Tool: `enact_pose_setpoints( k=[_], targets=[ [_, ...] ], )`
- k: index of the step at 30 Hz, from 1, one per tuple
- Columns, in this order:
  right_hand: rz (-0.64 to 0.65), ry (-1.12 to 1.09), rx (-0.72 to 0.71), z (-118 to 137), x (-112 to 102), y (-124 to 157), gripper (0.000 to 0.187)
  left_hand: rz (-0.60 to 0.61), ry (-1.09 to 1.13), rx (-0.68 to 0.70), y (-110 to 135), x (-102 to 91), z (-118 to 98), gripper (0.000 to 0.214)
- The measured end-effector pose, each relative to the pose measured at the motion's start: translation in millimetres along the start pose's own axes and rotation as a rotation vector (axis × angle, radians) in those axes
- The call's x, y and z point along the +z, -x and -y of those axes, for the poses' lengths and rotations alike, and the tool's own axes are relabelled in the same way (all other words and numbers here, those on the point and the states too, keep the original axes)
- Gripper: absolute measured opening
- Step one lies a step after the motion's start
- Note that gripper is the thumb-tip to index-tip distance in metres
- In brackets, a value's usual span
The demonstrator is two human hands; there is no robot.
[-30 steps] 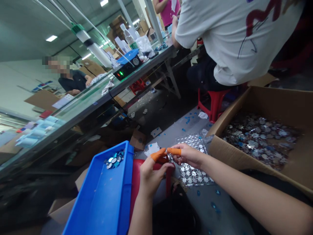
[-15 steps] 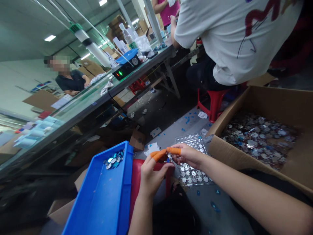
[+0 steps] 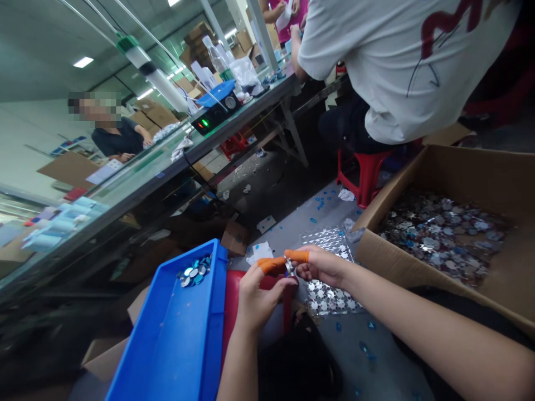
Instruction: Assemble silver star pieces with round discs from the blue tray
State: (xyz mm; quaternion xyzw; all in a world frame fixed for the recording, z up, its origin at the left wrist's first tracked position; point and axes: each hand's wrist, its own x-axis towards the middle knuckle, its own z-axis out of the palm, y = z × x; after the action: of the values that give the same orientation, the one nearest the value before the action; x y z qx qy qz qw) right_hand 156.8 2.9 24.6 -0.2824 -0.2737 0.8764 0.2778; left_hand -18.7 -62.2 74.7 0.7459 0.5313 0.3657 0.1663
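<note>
I had my left hand [image 3: 258,295] and right hand [image 3: 324,265] meeting mid-frame. Their orange-capped fingertips [image 3: 271,265] were pinched together on a small shiny disc [image 3: 289,267], held in the air between them. The blue bin [image 3: 175,345] lay at eight o'clock of it, the punched foil sheet [image 3: 330,298] at five, and the cardboard box [image 3: 455,172] at two.

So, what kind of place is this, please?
Probably a small factory or assembly workshop. A cardboard box holds heaps of shiny discs, a blue bin has a few more, and a person sits at a long bench. The left hand and right hand pinch one disc.
</note>
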Motion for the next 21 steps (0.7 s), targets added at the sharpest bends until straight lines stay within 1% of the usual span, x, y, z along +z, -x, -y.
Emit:
enact_pose_setpoints(
  k=[5, 8, 12, 15, 18, 21],
  targets=[
    [-0.020, -0.031, -0.019, -1.7, -1.8, -1.2, 0.039, -0.016, -0.001, -0.006, 1.5, 2.4, 2.6, 0.032],
    [-0.029, -0.023, -0.029, -1.6, -1.1, -1.1, 0.041, -0.053, -0.013, -0.009, 2.7, 6.0, 3.8, 0.035],
    [-0.009, 0.004, -0.040, -2.3, -1.2, -1.3, 0.046, -0.110, -0.011, -0.003, 3.1, 8.7, 3.1, 0.041],
    [0.005, 0.072, -0.022, -1.8, -2.5, -0.4, 0.048, -0.100, -0.006, 0.016, 3.4, 9.0, 3.8, 0.049],
    [0.053, 0.148, -0.016, -0.2, -4.2, 1.7, 0.050, -0.069, 0.008, 0.028, 3.9, 9.0, 5.5, 0.048],
    [0.090, 0.181, -0.013, 0.9, -5.2, 3.9, 0.052, -0.080, 0.038, 0.022, 3.9, 9.5, 4.7, 0.047]
  ],
)
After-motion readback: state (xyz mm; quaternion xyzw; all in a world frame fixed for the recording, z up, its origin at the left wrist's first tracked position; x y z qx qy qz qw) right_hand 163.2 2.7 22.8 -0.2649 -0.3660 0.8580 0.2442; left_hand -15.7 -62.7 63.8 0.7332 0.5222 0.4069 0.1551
